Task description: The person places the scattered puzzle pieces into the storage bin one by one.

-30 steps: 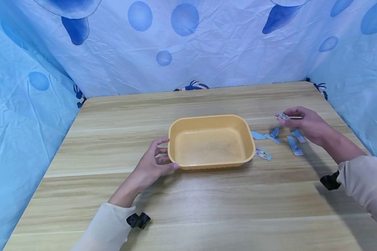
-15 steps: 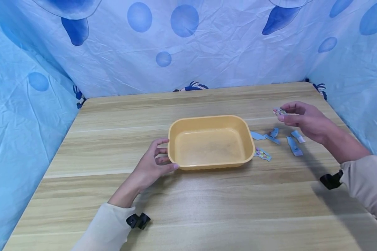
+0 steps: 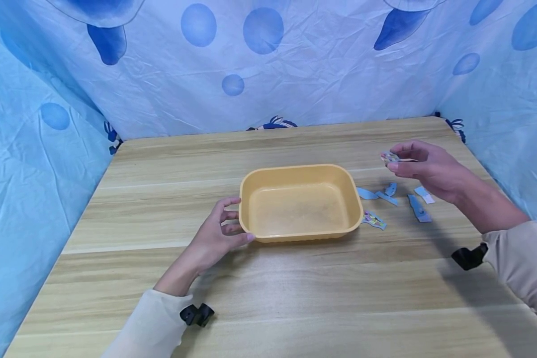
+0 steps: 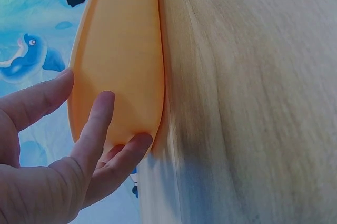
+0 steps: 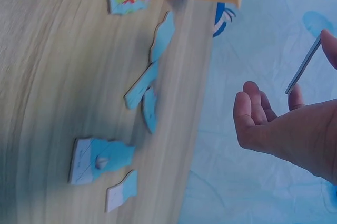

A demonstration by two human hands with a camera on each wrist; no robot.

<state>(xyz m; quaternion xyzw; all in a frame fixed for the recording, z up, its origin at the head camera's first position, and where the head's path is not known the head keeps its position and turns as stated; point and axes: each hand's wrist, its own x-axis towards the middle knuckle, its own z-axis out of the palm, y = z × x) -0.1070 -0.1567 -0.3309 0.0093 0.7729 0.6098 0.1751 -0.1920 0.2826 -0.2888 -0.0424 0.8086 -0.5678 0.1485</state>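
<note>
- Since the earliest frame, the right hand point(image 3: 436, 169) and its patterned puzzle piece point(image 3: 387, 157) have shifted leftward and slightly toward the far edge of the table; the tray, the left hand and the loose pieces have stayed put.
- At the left, the left hand point(image 3: 212, 237) has its fingers spread against the outer wall of the yellow plastic tray point(image 3: 301, 210), with the thumb at the near-left corner. It seems to be steadying the tray.
- The tray sits flat and upright on the wood-grain table point(image 3: 295, 298), about midway between the hands.
- Just right of the tray, a multicoloured piece point(image 3: 375, 220) and a leaf-shaped blue piece point(image 3: 367, 193) lie partly hidden by its rim; a narrow blue strip point(image 3: 387, 198) and a small curved piece point(image 3: 391, 189) lie close together beyond.
- Farther right are a longer blue-and-white piece point(image 3: 419, 210) and a shorter one point(image 3: 424, 194).
- Above these, the right hand pinches the patterned puzzle piece between thumb and fingers, off the table and short of the tray.
- The step in hand looks like carrying one piece toward the tray. The next move probably calls for a steady pinch, more leftward travel, and clearing the right rim before letting go.
</note>
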